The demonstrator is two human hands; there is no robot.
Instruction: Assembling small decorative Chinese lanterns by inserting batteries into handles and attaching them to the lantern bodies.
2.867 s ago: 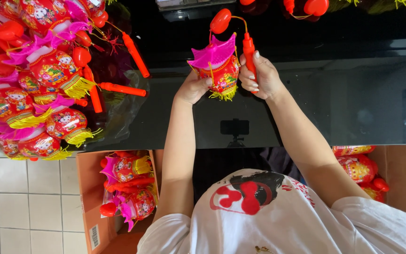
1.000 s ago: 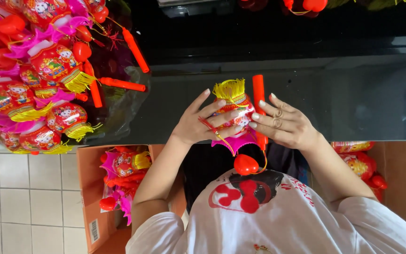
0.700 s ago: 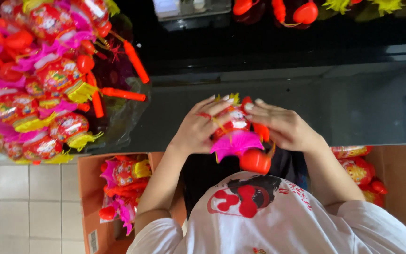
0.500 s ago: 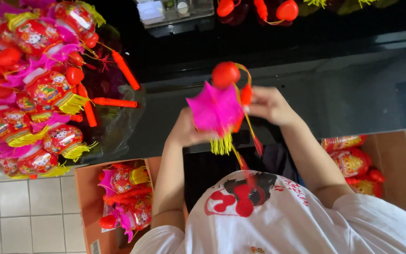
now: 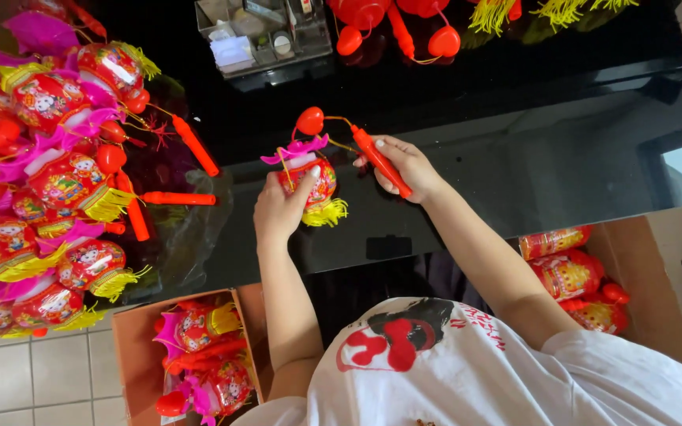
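I hold a small toy lantern (image 5: 314, 180) over the glossy black table (image 5: 515, 158). It has a red printed body, a pink scalloped top, a yellow tassel and a red heart-shaped piece (image 5: 309, 121) above it. My left hand (image 5: 282, 209) grips the lantern body from the side. My right hand (image 5: 404, 166) is closed around the red stick handle (image 5: 380, 161), which a thin wire joins to the lantern.
A large heap of finished lanterns (image 5: 49, 173) with red sticks lies on clear plastic at the left. Cardboard boxes (image 5: 140, 347) with more lanterns stand on the floor at both sides. A clear organiser tray (image 5: 266, 31) and red parts (image 5: 396, 20) lie at the table's far edge.
The lantern was turned upside down close to my chest, then swung upright. It now hangs lower over the table, with my right hand moved out along the stick.
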